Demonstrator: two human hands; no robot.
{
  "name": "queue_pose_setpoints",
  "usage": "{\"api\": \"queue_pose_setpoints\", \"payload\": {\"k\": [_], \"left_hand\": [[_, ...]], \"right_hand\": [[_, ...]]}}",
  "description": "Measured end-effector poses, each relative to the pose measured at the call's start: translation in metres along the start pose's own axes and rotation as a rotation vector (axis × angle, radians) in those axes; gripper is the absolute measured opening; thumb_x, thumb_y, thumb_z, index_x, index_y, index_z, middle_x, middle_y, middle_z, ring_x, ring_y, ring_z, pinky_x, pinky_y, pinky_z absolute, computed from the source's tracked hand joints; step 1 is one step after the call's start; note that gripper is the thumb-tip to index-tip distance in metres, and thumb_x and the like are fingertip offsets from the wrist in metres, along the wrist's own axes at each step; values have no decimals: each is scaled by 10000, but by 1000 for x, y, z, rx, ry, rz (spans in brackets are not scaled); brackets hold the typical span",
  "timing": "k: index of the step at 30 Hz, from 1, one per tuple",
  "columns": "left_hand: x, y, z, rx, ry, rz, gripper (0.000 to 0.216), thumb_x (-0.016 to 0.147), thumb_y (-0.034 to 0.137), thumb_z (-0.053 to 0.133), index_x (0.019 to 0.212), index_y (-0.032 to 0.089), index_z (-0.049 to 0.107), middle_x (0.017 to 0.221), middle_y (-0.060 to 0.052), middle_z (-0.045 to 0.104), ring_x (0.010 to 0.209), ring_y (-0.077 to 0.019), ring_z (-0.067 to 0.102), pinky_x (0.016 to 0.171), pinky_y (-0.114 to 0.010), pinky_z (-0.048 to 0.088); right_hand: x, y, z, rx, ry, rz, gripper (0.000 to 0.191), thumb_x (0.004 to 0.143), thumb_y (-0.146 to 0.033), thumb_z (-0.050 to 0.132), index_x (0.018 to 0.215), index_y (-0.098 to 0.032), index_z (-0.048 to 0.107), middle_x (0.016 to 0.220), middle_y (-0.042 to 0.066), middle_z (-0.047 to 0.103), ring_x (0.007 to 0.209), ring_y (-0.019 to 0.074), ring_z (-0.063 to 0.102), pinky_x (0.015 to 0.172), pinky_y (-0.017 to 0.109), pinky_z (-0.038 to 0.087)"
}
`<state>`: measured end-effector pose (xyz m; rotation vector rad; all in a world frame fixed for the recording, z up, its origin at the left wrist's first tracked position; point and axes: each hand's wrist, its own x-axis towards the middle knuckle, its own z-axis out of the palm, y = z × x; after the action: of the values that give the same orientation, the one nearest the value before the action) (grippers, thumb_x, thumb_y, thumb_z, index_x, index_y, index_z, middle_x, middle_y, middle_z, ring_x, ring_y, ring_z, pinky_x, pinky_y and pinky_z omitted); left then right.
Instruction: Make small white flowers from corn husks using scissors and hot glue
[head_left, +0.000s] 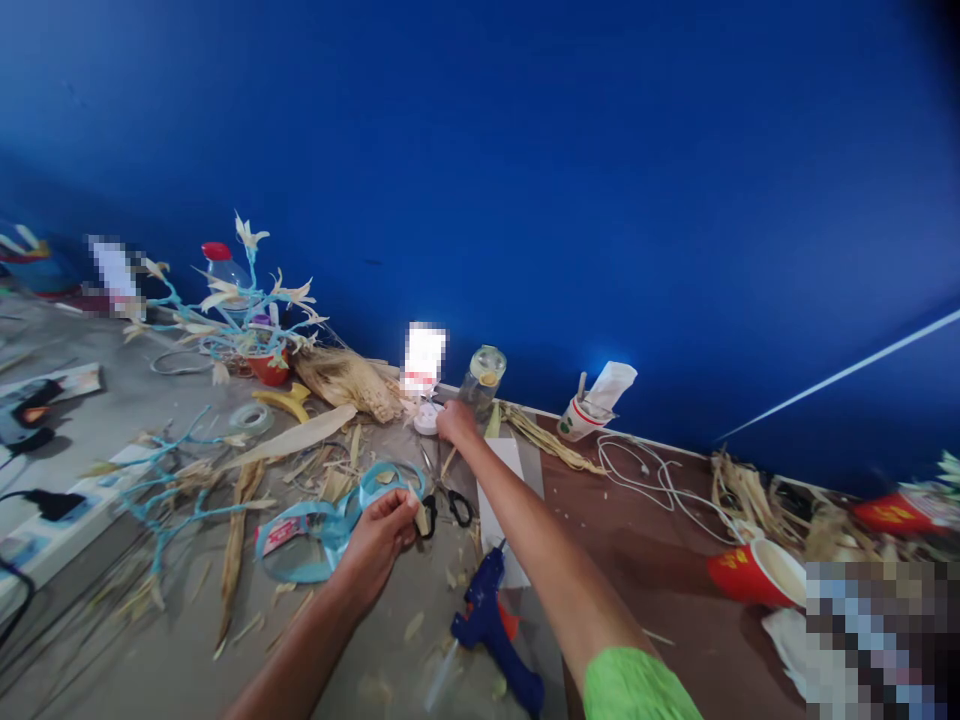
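My left hand (386,530) is closed in a pinch on a small pale strip of corn husk (422,517), just left of the black-handled scissors (448,495). My right hand (456,422) reaches farther out, beside a small white round base (427,418) and in front of a glass jar (484,378). Its fingers look drawn together; what they hold, if anything, is hidden. Light-blue ribbon (304,545) lies in loops left of my left hand. A blue glue gun (487,630) rests between my forearms.
Blue wire branches with husk flowers (251,270) stand in a red pot (268,368) at left. A power strip (60,535) lies nearer. White cable (649,480), a paper cup (581,418) and a red cup (757,572) are at right. A blue wall rises behind.
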<state>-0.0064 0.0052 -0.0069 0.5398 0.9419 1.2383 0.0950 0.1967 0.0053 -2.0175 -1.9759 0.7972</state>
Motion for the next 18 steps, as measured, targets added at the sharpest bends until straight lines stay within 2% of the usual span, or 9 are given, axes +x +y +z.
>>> {"api": "queue_pose_setpoints", "payload": {"k": [3, 10, 15, 18], "left_hand": [[2, -2, -3, 2, -4, 1, 280, 694, 365, 705, 636, 143, 544, 490, 50, 439, 443, -43, 327, 460, -185, 260], [-2, 4, 4, -6, 14, -16, 291, 673, 359, 722, 617, 143, 534, 494, 50, 442, 450, -44, 354, 456, -178, 269], [-5, 9, 7, -22, 32, -23, 279, 636, 331, 752, 640, 144, 545, 505, 61, 447, 434, -33, 350, 451, -168, 282], [-5, 15, 6, -68, 59, 37, 281, 610, 315, 770, 648, 144, 550, 496, 71, 421, 428, -27, 327, 442, -160, 276]], "right_hand": [[-3, -1, 2, -33, 30, 11, 251, 762, -187, 551, 968, -116, 677, 969, 176, 695, 974, 261, 644, 745, 284, 491], [-11, 6, -7, -32, 6, 4, 208, 754, -159, 538, 879, -93, 691, 859, 157, 713, 847, 220, 668, 689, 232, 462], [-37, 20, -29, 12, 30, -105, 258, 798, -205, 481, 950, -146, 680, 962, 93, 705, 882, 182, 642, 724, 225, 450], [-63, 24, -39, 46, 0, -206, 248, 796, -214, 491, 947, -182, 685, 927, 31, 712, 857, 148, 635, 726, 201, 441]]}}
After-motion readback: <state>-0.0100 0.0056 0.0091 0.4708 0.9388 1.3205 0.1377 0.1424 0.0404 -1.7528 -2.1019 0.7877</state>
